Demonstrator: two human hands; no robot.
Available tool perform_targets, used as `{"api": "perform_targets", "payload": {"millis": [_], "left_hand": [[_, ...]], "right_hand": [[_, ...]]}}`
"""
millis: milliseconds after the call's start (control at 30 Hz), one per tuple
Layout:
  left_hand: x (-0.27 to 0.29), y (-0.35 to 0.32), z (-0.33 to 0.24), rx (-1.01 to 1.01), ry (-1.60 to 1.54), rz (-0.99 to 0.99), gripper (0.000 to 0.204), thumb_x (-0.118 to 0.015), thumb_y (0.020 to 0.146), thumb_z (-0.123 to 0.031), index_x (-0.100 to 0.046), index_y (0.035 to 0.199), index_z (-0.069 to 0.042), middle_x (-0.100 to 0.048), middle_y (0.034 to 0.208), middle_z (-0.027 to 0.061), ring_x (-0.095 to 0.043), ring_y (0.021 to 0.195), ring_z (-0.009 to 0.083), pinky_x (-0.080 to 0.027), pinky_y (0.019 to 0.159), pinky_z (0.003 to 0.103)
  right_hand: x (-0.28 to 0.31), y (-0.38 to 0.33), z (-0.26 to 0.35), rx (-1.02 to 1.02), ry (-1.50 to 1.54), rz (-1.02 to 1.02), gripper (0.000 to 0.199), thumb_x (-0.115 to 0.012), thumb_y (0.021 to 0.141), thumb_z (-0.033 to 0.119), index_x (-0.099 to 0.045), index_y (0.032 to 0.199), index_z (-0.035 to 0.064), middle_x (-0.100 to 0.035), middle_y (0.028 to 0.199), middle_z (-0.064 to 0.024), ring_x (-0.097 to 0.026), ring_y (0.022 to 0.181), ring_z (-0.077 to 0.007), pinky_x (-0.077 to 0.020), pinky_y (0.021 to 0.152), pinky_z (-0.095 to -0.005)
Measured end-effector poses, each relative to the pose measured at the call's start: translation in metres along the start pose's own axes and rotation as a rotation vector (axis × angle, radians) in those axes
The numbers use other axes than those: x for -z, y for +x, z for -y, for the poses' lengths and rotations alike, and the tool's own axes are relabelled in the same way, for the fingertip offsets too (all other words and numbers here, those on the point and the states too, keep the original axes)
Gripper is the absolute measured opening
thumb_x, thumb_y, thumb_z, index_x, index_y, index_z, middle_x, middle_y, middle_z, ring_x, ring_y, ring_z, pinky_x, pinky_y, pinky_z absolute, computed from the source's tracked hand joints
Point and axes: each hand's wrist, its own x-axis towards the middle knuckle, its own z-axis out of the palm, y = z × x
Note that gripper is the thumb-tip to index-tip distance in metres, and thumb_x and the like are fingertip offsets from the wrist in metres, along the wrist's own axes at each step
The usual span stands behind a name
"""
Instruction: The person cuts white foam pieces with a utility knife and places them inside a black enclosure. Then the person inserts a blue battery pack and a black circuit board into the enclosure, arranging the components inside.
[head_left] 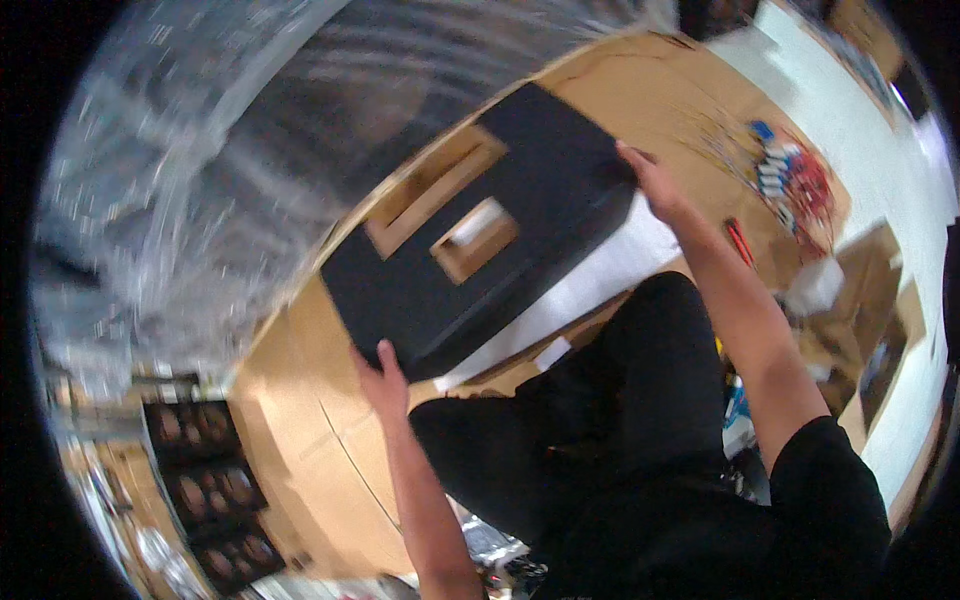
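A long black box [565, 160] with bare brown cut-outs in its top lies tilted across the view in front of my knees. My left hand [383, 388] grips its near left end, with the thumb up along the edge. At the far right end my right hand [657, 185] holds the corner, and its fingertips are partly hidden behind the box. A white piece shows inside the smaller cut-out. Beneath the box a white foam sheet [600, 265] sticks out on the side toward me.
Brown cardboard [330, 440] covers the floor. Clear plastic sheeting [230, 150] hangs beyond it. On the right lie a bundle of wires with connectors [790, 180], a red-and-black tool [738, 240] and crumpled brown paper [865, 310]. Black panels with round openings [215, 490] stand at lower left.
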Motion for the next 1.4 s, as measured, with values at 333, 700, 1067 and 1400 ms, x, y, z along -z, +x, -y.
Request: {"api": "perform_targets", "payload": {"millis": [333, 700, 1067, 1400], "left_hand": [[0.047, -0.002, 0.052, 0.070, -0.004, -0.198, 0.063, -0.061, 0.100, -0.035, -0.046, 0.143, 0.008, -0.057, 0.138, 0.0296, -0.053, 0.131, 0.0405, -0.040, 0.110, 0.041], [0.052, 0.010, 0.038, 0.118, -0.135, -0.114, 0.056, -0.062, 0.099, -0.031, -0.052, 0.138, 0.009, -0.063, 0.129, 0.0251, -0.061, 0.118, 0.0321, -0.043, 0.105, 0.037], [0.044, -0.044, 0.010, 0.172, -0.104, -0.211, 0.054, -0.060, 0.101, -0.026, -0.050, 0.139, 0.011, -0.064, 0.125, 0.0230, -0.061, 0.114, 0.0278, -0.045, 0.102, 0.036], [0.035, -0.047, 0.027, 0.190, -0.113, -0.289, 0.052, -0.059, 0.102, -0.026, -0.052, 0.138, 0.011, -0.063, 0.128, 0.0212, -0.060, 0.115, 0.0265, -0.045, 0.103, 0.036]], "right_hand": [[-0.043, -0.095, 0.034, 0.019, -0.093, -0.114, 0.040, -0.075, 0.089, 0.037, -0.065, 0.107, 0.0029, -0.065, 0.101, -0.0086, -0.057, 0.099, -0.0188, -0.0428, 0.090, -0.0328], [-0.022, -0.122, 0.001, 0.166, -0.269, -0.225, 0.047, -0.074, 0.090, 0.043, -0.063, 0.101, -0.0005, -0.062, 0.094, -0.0071, -0.055, 0.090, -0.0189, -0.0433, 0.083, -0.0318], [-0.022, -0.118, 0.003, 0.154, -0.100, -0.252, 0.038, -0.073, 0.090, 0.040, -0.064, 0.098, 0.0029, -0.061, 0.087, -0.0040, -0.054, 0.083, -0.0139, -0.0432, 0.075, -0.0295], [-0.029, -0.168, -0.016, 0.368, -0.345, -0.525, 0.050, -0.081, 0.086, 0.029, -0.055, 0.115, -0.0018, -0.059, 0.107, -0.0130, -0.057, 0.097, -0.0230, -0.0466, 0.086, -0.0359]]}}
